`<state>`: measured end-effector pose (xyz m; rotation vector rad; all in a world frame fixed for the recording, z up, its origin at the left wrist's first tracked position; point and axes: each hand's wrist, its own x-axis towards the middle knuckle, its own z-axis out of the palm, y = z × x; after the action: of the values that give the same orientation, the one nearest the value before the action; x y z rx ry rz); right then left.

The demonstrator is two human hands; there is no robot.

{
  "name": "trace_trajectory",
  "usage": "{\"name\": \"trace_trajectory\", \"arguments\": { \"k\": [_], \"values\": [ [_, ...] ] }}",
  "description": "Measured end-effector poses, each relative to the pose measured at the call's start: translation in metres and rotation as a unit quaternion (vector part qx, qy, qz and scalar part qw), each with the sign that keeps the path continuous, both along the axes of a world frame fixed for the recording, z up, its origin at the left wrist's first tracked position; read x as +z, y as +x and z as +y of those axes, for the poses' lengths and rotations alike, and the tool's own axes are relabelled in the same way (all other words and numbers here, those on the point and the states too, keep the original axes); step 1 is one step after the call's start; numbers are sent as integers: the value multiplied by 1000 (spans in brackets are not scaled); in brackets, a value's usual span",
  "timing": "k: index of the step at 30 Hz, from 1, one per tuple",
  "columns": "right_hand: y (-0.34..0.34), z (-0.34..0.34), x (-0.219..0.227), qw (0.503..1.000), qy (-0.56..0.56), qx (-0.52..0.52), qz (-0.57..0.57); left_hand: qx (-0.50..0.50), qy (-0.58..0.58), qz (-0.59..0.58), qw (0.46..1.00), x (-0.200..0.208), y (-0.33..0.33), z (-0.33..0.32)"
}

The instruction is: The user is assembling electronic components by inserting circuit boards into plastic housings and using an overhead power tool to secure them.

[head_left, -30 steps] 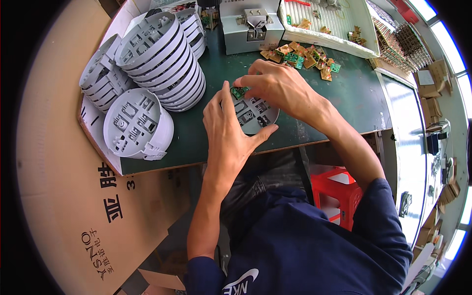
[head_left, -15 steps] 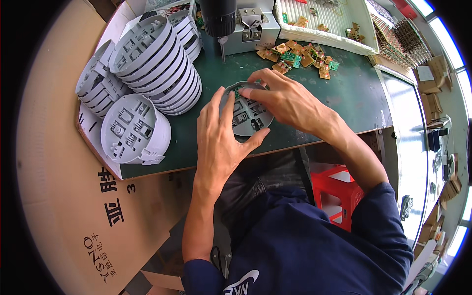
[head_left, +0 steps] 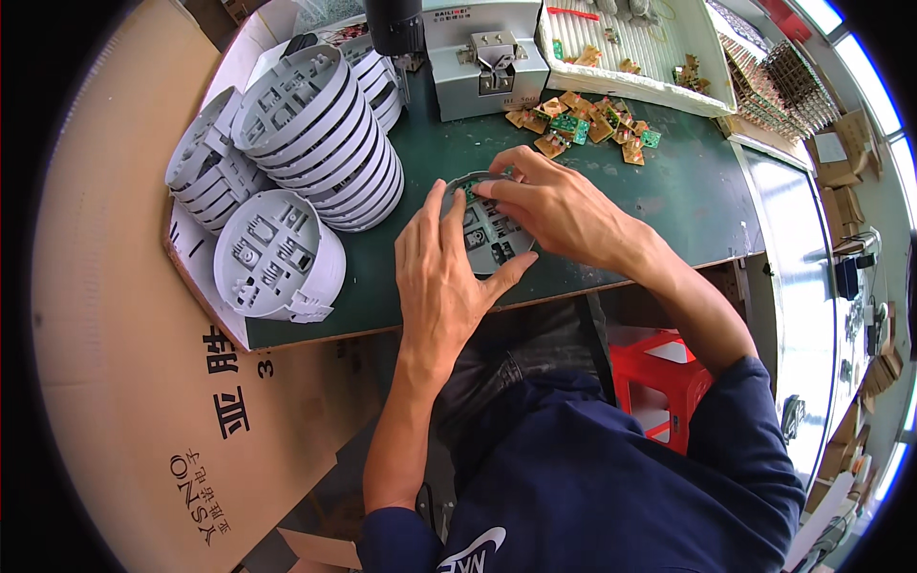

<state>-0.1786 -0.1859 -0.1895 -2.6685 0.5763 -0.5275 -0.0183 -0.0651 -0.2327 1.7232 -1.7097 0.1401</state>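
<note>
A round grey plastic housing (head_left: 489, 232) lies on the green bench top (head_left: 669, 191) near its front edge. My left hand (head_left: 441, 272) grips its left and near rim, thumb hooked under the near side. My right hand (head_left: 549, 202) rests over its far right part, fingertips pressing a small green circuit board (head_left: 471, 188) into the housing. Much of the housing is hidden under both hands.
Leaning stacks of the same grey housings (head_left: 315, 134) stand to the left, one single housing (head_left: 277, 253) lying face up beside them. Loose small circuit boards (head_left: 583, 122) lie behind my hands, a grey machine (head_left: 482, 57) and a white tray (head_left: 630, 43) beyond. A cardboard box (head_left: 143, 382) sits left, a red stool (head_left: 664, 377) below.
Both hands and the housing have shifted slightly toward the bench's front edge; my right fingers now press down on the small board inside the housing.
</note>
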Motion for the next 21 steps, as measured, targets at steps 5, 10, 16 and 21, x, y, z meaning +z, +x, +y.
{"name": "trace_trajectory", "arguments": {
  "k": [5, 10, 16, 21],
  "values": [
    [-3, 0, -5, 996, -85, 13, -23, -1, -3, 13, 1000, 0, 0, -2],
    [-1, 0, 0, 991, -131, 14, 25, 2, 2, 11, 1000, 1, 0, -1],
    [-7, -19, -7, 995, 77, 31, -51, 1, -3, 7, 1000, -1, -1, -1],
    [4, -23, 1, 967, 196, -54, -155, 2, -3, -16, 1000, 0, 1, 0]
  ]
}}
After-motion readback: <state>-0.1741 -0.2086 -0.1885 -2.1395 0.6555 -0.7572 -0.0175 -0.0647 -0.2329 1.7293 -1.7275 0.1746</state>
